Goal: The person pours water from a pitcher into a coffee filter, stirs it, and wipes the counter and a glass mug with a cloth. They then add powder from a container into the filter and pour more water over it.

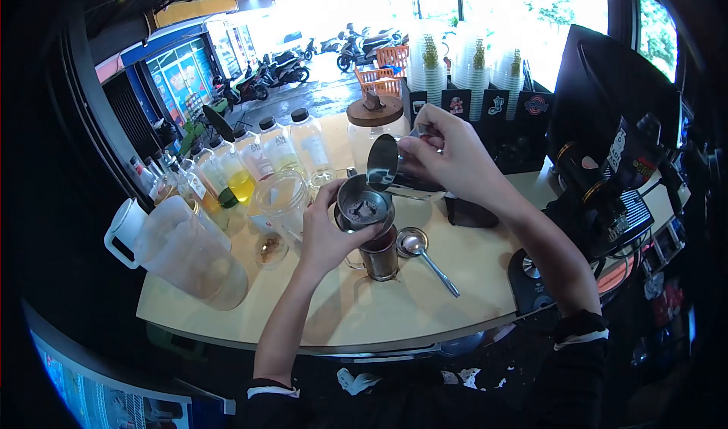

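Left grip (324,235) is partly closed, fingers and thumb curled round the sides of a small metal cup (362,209), probably so the mouth is free. Can't tell for sure what's inside, just something greyish at the bottom. It's right above a mug (379,264) standing on the counter (318,323); guessing that's to have the two lined up, though I can't tell if they touch.

Right grip (455,156) is pinched pretty much closed on a shiny metal disc (383,161), maybe a lid. It's held up on edge by the cup's rim, which seems to leave the top open to look into.

Just right of the mug, a spoon (432,266) has its bowl over a little dish (403,251), likely to spare the counter any drips. Further right there's a dark cloth (472,213) and the coffee machine (607,194).

Left side is crowded: open jar (279,201) close to the left hand, big pitcher (197,254), bottles (307,141) behind. Not much elbow room that way, and a wooden-lidded jar (374,112) blocks straight ahead.
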### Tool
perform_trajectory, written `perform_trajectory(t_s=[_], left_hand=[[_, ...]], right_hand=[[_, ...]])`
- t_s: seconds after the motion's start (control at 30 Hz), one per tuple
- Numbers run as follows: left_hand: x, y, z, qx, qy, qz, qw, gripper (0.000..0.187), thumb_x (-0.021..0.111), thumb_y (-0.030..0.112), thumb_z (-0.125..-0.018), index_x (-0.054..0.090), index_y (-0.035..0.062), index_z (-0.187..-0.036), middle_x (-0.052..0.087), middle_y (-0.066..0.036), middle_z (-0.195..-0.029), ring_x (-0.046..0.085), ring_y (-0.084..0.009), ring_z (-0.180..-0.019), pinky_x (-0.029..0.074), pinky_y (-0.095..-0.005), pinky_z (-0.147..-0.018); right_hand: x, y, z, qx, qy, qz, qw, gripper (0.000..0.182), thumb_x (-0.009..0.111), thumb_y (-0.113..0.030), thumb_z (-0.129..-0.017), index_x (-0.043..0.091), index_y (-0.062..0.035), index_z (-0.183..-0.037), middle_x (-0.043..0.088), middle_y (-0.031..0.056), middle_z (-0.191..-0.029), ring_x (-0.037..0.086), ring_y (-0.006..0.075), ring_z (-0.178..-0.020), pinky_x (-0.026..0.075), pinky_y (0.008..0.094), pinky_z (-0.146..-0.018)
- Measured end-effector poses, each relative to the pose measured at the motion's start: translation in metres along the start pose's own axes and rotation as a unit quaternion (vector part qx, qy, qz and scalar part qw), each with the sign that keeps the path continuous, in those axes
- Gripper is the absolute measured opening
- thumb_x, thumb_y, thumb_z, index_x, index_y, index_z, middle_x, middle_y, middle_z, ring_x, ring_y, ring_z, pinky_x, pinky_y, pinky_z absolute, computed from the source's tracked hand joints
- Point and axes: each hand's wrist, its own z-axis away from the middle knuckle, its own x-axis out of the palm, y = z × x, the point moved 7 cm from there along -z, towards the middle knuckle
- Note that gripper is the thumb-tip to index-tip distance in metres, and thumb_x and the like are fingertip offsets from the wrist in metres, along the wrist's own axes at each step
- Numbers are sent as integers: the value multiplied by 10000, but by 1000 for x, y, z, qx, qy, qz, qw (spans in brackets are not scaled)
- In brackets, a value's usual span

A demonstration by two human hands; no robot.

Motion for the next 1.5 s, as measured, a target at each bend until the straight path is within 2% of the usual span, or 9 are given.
perform_trajectory(t_s=[0.17,0.3,0.87,1.0,1.13,1.2,1.4,1.47,1.5], left_hand=[[-5,-3,-12,-14,-17,-5,1000,762,869,163,-561,491,6,-1204,605,-118,-1132,573,-203,-1087,405,-357,-993],[-10,-4,-21,-14,-23,-4,1000,737,865,144,-580,490,-7,-1196,614,-116,-1111,589,-187,-1051,430,-342,-961],[-4,-17,-13,-88,-15,23,996,717,866,134,-595,488,-15,-1185,614,-116,-1094,601,-181,-1011,469,-329,-914],[-3,-14,-11,-75,-5,9,997,708,865,140,-602,489,-14,-1182,615,-113,-1089,602,-176,-999,469,-322,-909],[-2,-13,-10,-83,2,-10,996,702,865,148,-607,487,-13,-1177,612,-110,-1086,600,-175,-999,466,-322,-913],[-3,-13,-10,-66,17,1,998,788,879,314,-567,497,-26,-1167,613,-144,-1087,604,-219,-1011,494,-344,-883],[-1,-14,-9,-77,21,-5,997,801,879,319,-569,485,-23,-1177,601,-145,-1102,595,-221,-1025,500,-346,-870],[-3,-10,-9,-81,25,-16,996,800,878,316,-571,483,-23,-1177,602,-144,-1101,596,-222,-1024,502,-347,-867],[-3,-9,-7,-87,27,-27,995,799,878,314,-572,481,-24,-1178,603,-144,-1100,596,-223,-1024,503,-347,-863]], right_hand=[[-20,27,11,58,45,-82,994,163,570,-36,-895,433,9,-819,562,34,-744,583,49,-699,575,223,-623],[-35,59,33,26,99,-138,985,183,579,-78,-910,442,-21,-803,516,-3,-702,510,7,-658,457,174,-549],[-32,239,157,194,238,-312,899,183,584,-89,-895,461,-106,-761,493,-44,-660,438,39,-575,314,194,-529],[-31,260,166,195,230,-334,893,141,537,-102,-919,460,-90,-801,538,4,-693,511,89,-610,396,231,-592],[-31,267,176,198,259,-277,904,146,512,-136,-942,456,-82,-818,545,20,-718,519,98,-644,407,255,-627],[-35,268,180,200,262,-235,914,157,505,-147,-950,453,-79,-818,548,25,-724,527,102,-663,411,261,-641],[-44,259,185,195,226,-97,949,164,583,-140,-913,489,-31,-992,515,10,-823,498,86,-701,403,241,-660],[-53,176,180,24,306,148,940,278,615,-126,-877,475,-8,-1086,518,50,-905,501,114,-692,406,247,-664],[-48,162,182,24,304,148,941,278,615,-126,-877,475,-8,-1086,518,50,-905,501,114,-692,406,247,-664]])
